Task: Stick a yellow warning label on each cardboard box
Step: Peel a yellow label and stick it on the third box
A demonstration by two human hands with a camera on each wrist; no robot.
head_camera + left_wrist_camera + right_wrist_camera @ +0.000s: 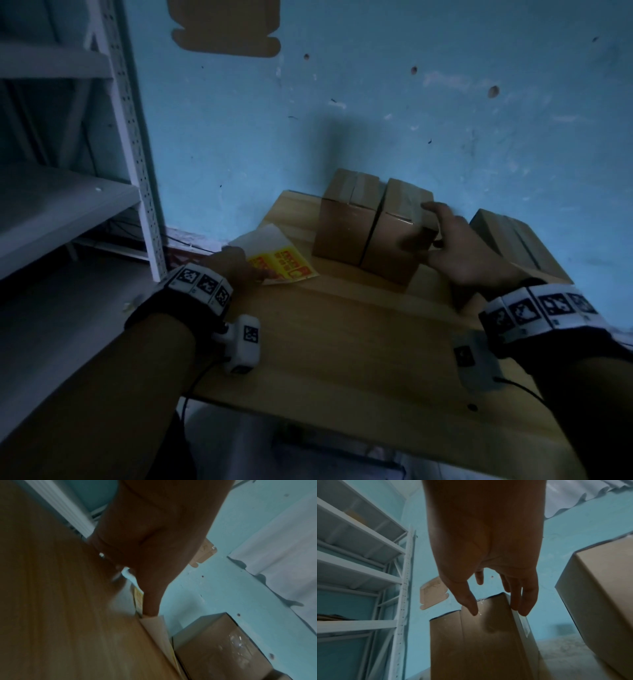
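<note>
Nearest to us lies the bare wooden table (pixel 342 342), with both our wrists over its front edge; from there our two hands part toward separate targets, and that split is what the coming move turns on; our left hand (pixel 233 265) reaches forward and left onto the label sheet (pixel 284 265), fingers laid out along it with the tips pressing on the yellow print, though we cannot tell whether a corner is being lifted; in the left wrist view one finger runs down onto the yellow edge of the sheet, which is seen almost edge-on; the sheet lies flat, its long axis angled from near right to far left, just beside the boxes and to their left; our right hand (pixel 459 246) is spread wide and holds nothing closed, the fingers over the top right edge of the nearer box (pixel 394 240) and the thumb against its front face; this box stands touching a second box (pixel 346 222) on its left; a third box (pixel 513 240) sits apart to the right, behind the right hand; we see no yellow label on any box face that shows; we judge that the label must travel rightward from the left hand to the steadied box; beyond stands the blue wall (pixel 376 120), with metal shelving (pixel 130 137) on the far left.
</note>
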